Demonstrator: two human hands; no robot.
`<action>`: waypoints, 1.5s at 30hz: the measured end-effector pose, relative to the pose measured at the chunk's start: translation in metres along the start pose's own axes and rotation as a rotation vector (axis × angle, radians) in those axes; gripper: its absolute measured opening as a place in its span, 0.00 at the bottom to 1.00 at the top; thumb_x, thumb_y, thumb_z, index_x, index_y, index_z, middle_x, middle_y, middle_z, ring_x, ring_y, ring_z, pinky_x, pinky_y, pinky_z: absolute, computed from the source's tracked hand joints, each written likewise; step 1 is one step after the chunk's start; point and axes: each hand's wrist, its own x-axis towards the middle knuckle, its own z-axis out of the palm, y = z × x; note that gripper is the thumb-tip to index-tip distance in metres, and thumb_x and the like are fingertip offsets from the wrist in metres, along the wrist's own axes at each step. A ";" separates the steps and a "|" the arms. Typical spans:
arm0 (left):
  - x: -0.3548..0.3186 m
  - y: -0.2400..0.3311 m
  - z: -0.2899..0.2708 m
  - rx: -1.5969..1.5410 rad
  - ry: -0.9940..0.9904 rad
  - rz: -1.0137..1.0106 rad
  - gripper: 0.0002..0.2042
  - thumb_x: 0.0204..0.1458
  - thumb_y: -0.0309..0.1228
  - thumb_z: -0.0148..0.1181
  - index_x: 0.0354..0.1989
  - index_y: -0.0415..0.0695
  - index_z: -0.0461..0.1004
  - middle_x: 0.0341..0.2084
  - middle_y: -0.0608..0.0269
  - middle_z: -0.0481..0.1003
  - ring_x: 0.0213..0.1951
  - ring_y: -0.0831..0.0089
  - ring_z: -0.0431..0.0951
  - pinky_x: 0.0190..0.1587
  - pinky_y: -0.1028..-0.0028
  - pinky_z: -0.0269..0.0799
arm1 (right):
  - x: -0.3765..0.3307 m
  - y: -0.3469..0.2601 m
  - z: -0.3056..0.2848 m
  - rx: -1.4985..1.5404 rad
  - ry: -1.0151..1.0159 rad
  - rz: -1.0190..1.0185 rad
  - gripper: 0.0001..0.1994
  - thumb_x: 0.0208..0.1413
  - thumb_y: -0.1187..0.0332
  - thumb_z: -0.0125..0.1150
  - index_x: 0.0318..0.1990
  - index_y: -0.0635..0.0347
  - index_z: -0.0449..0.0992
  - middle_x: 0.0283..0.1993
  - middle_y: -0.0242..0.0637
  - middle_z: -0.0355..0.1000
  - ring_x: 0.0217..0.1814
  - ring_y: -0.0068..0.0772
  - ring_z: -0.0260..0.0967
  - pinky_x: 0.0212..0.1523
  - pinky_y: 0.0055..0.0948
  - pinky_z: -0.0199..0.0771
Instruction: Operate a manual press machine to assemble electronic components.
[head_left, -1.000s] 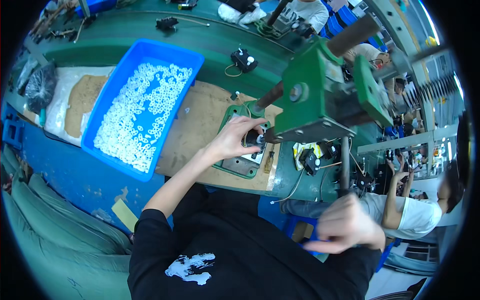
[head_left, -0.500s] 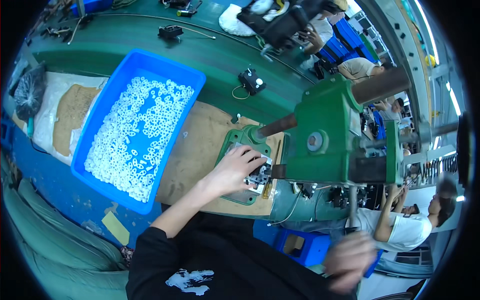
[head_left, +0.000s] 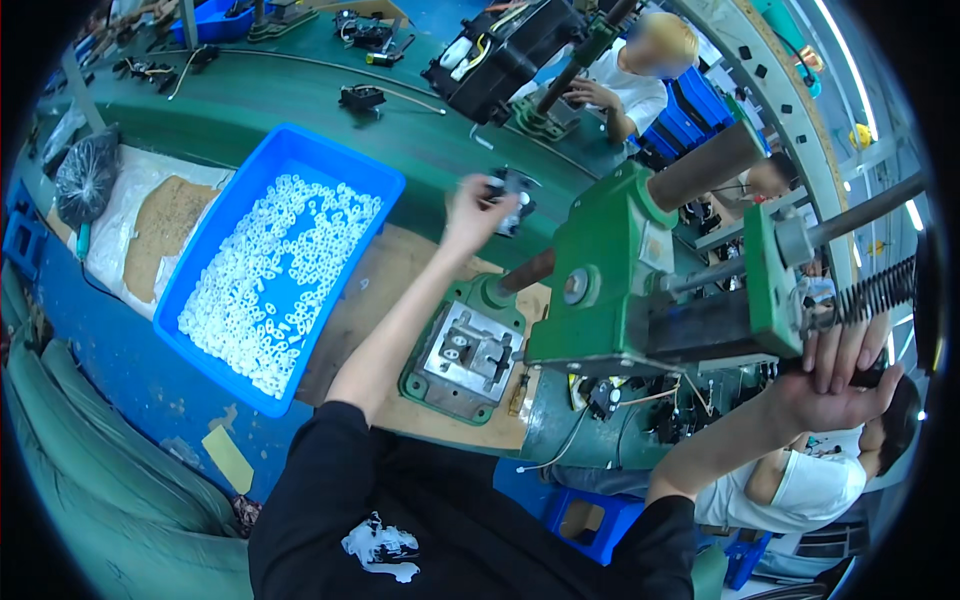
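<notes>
My left hand (head_left: 475, 213) reaches past the press column to the green belt. Its fingers close on the edge of a small black part (head_left: 513, 203) with a white disc; blur hides the exact grip, and I cannot tell whether one or two parts lie there. My right hand (head_left: 845, 365), raised at the far right, is wrapped round the dark handle of the press lever, mostly hidden by the fingers. Between my arms stands the green press (head_left: 600, 290). Below its ram, the metal fixture (head_left: 468, 350) shows its bare top on the green base.
A blue bin (head_left: 170, 325) of small white oval pieces stands left of the press. More black parts (head_left: 362, 98) with wires lie on the belt (head_left: 270, 90). A screwdriver (head_left: 519, 394) lies beside the base. Co-workers sit across the belt and at the right.
My left hand has left the fixture, which no longer holds the black part, and moved forward to the belt. My right hand has risen to the lever handle. The view has shifted slightly.
</notes>
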 end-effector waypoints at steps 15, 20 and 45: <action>0.087 -0.134 0.071 1.125 0.106 0.054 0.31 0.50 0.53 0.64 0.52 0.37 0.74 0.50 0.49 0.75 0.54 0.48 0.74 0.53 0.53 0.73 | 0.006 0.015 0.007 0.176 -0.115 0.002 0.27 0.65 0.39 0.47 0.30 0.55 0.63 0.13 0.24 0.57 0.09 0.17 0.48 0.13 0.22 0.53; 0.061 -0.104 0.101 0.951 -0.129 0.152 0.29 0.52 0.49 0.62 0.53 0.37 0.73 0.50 0.47 0.75 0.54 0.48 0.74 0.54 0.54 0.72 | 0.007 0.013 0.006 0.125 -0.134 -0.057 0.26 0.65 0.39 0.47 0.30 0.53 0.61 0.12 0.22 0.56 0.09 0.14 0.48 0.12 0.18 0.53; -0.091 0.018 -0.054 0.547 0.031 0.147 0.32 0.53 0.34 0.67 0.65 0.33 0.64 0.49 0.43 0.78 0.52 0.59 0.79 0.54 0.67 0.72 | 0.003 0.022 0.008 0.143 -0.077 -0.132 0.23 0.69 0.45 0.41 0.30 0.54 0.63 0.14 0.21 0.53 0.11 0.13 0.42 0.15 0.17 0.49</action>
